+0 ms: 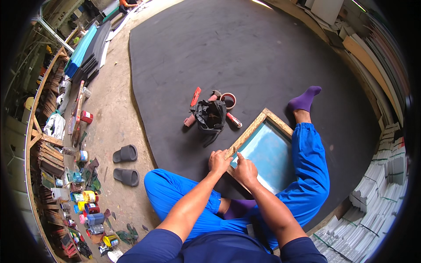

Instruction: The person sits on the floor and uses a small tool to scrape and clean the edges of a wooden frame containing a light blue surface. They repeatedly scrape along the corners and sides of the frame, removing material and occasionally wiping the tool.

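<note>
A wooden screen frame (265, 115) with light-blue mesh stretched inside it lies tilted between my legs on the black mat. My left hand (219, 161) grips the frame's left side, its fingers closed at the outer edge. Just to the right, my right hand (245, 170) is closed over the inner edge of the same side. A thin, small piece shows by its fingertips, too small to name. Ahead of my hands sits a black plastic bag (210, 115), open at the top. Around it lie a roll of tape (228, 101) and a red-handled cutter (234, 120).
A red tool (195, 96) leans by the bag. Black slippers (125, 154) rest on the concrete to the left, near paint jars (90, 196) and a wooden rack (38, 127). Bundled white stacks (378, 175) stand at the right. A person (127, 4) sits far back.
</note>
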`<state>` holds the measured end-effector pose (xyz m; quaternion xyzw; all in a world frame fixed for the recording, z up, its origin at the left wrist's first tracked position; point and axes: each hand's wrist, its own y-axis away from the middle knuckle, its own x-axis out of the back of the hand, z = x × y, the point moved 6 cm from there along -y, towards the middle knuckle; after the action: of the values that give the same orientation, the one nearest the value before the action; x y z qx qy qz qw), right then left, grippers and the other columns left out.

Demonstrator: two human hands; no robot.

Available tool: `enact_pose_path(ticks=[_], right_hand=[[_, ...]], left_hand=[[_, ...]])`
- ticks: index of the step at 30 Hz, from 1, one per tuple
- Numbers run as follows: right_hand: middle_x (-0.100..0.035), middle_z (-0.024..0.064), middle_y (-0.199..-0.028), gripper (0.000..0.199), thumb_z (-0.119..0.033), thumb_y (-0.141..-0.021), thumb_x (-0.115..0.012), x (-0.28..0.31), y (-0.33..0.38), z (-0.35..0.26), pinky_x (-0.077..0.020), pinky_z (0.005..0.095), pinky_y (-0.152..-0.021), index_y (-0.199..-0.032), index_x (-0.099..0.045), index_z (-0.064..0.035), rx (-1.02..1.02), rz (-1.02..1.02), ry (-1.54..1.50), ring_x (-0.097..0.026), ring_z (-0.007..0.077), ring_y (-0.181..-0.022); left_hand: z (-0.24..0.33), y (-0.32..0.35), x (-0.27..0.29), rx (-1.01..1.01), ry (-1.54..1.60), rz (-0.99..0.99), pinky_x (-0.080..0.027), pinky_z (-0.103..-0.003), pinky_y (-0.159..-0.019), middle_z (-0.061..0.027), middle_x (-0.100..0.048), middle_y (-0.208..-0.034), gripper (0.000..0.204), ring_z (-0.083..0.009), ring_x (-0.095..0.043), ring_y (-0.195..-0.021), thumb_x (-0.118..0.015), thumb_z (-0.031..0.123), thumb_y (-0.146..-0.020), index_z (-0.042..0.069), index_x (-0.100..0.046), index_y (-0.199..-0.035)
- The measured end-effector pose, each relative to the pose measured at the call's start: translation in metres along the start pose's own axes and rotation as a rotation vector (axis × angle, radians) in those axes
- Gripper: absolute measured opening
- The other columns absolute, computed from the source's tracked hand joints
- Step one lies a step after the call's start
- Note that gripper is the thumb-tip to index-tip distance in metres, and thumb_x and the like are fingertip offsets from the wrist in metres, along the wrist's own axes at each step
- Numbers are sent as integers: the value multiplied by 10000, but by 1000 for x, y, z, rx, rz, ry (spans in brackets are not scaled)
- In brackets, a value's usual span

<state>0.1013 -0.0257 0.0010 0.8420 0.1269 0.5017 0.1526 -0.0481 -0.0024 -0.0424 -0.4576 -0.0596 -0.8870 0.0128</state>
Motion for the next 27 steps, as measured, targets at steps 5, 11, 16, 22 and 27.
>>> enact_pose_path(ticks=[5, 11, 16, 22, 27], right_hand=[[-694, 264, -972, 533, -155, -927, -541, -1, 1, 1, -574, 540, -725, -1460, -540, -174, 34, 21, -49, -718, 441, -847], [-702, 272, -942, 475, -167, -943, -560, -8, -3, 20, -572, 536, -758, -1417, -589, -178, 98, 66, -105, -706, 446, -864], [-711, 277, -964, 384, -199, -978, -567, -21, -13, 40, -542, 538, -819, -1351, -655, -188, 103, 137, -453, -693, 453, -905], [-724, 239, -1000, 393, -246, -986, -585, -18, -13, 40, -544, 516, -831, -1372, -644, -210, 83, 79, -371, -692, 437, -949], [-720, 239, -1002, 393, -240, -987, -590, -21, -22, 43, -546, 511, -814, -1376, -641, -224, 117, 110, -371, -689, 436, -951]], left_hand=[[-6, 1, -5, -12, -26, 34, -494, -427, -1006, -95, -718, -1043, 495, -341, -646, -1044, -856, 298, -746, 81, -757, -1181], [-6, 0, 0, -10, -67, 26, -508, -428, -951, -106, -719, -1040, 502, -342, -646, -1015, -857, 326, -751, 84, -759, -1180], [-2, -1, -2, -36, -68, 19, -507, -436, -934, -116, -723, -1038, 517, -346, -646, -1008, -856, 341, -755, 80, -755, -1189], [-3, -1, -3, -70, -103, 21, -510, -431, -942, -120, -723, -1049, 502, -349, -640, -1028, -848, 330, -762, 74, -753, -1184], [-5, -2, -2, -59, -107, -40, -511, -441, -927, -135, -724, -1044, 519, -353, -643, -993, -847, 348, -765, 66, -750, -1190]])
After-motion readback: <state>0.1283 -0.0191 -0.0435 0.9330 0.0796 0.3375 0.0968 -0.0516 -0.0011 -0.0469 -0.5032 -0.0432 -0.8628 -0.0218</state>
